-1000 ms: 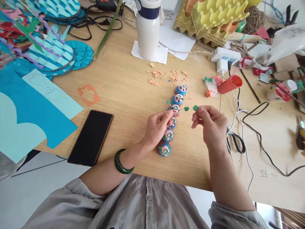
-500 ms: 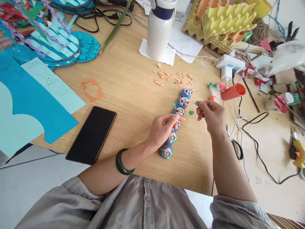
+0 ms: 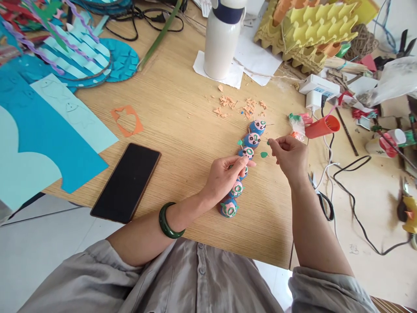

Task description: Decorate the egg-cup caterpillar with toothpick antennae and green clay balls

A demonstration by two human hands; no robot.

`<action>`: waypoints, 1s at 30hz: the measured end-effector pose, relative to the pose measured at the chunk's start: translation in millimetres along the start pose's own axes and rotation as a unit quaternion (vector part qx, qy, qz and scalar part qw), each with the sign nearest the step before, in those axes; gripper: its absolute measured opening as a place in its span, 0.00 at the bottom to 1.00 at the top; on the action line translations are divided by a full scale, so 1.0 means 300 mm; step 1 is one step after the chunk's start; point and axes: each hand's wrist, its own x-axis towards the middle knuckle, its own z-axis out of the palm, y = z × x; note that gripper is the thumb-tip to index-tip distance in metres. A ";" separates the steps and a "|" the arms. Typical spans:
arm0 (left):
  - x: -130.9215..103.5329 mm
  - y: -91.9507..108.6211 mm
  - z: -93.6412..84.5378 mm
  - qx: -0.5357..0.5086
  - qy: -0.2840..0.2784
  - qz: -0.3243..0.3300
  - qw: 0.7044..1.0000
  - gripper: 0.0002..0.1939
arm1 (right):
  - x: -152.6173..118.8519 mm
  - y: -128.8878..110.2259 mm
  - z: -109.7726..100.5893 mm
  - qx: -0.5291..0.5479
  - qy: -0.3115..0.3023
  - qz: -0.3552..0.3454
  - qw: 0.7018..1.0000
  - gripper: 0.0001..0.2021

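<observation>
A row of several blue balls with pink, green and black faces (image 3: 229, 208) runs up the wooden table. My left hand (image 3: 224, 176) rests over the middle of the row, thumb and fingers closed on one of the balls. Right of the row, my right hand (image 3: 288, 154) pinches a small green piece (image 3: 268, 142) between thumb and forefinger, apart from the balls. A loose green bit (image 3: 264, 154) lies on the table between the hands. Another green piece (image 3: 240, 142) sticks out on the left side of the row.
A black phone (image 3: 126, 182) lies left of my left forearm. Orange crumbs (image 3: 228, 102) and a white bottle (image 3: 223, 43) stand beyond the row. To the right are a red cup (image 3: 322, 127), scissors (image 3: 322, 202) and cables. Blue paper (image 3: 48, 134) covers the left.
The view has shifted slightly. My right hand still pinches the green piece, which shows less between its fingers. My left hand has stayed on the row.
</observation>
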 end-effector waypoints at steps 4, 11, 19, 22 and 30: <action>0.000 0.001 0.000 0.003 0.000 -0.004 1.000 0.18 | 0.003 0.007 0.001 -0.016 0.003 0.003 1.000 0.10; -0.002 0.004 0.000 -0.003 0.001 -0.009 1.000 0.18 | 0.013 0.024 0.007 0.052 -0.032 0.024 0.998 0.16; 0.015 0.003 -0.001 -0.161 -0.026 0.004 0.987 0.18 | -0.092 -0.015 -0.020 0.109 0.120 -0.050 0.986 0.17; 0.014 0.014 0.006 -0.235 -0.054 -0.003 0.970 0.18 | -0.211 -0.040 0.021 0.102 0.120 -0.113 0.981 0.09; -0.002 0.019 0.008 -0.234 -0.100 0.019 0.967 0.19 | -0.314 -0.020 0.119 0.005 0.116 -0.332 0.936 0.17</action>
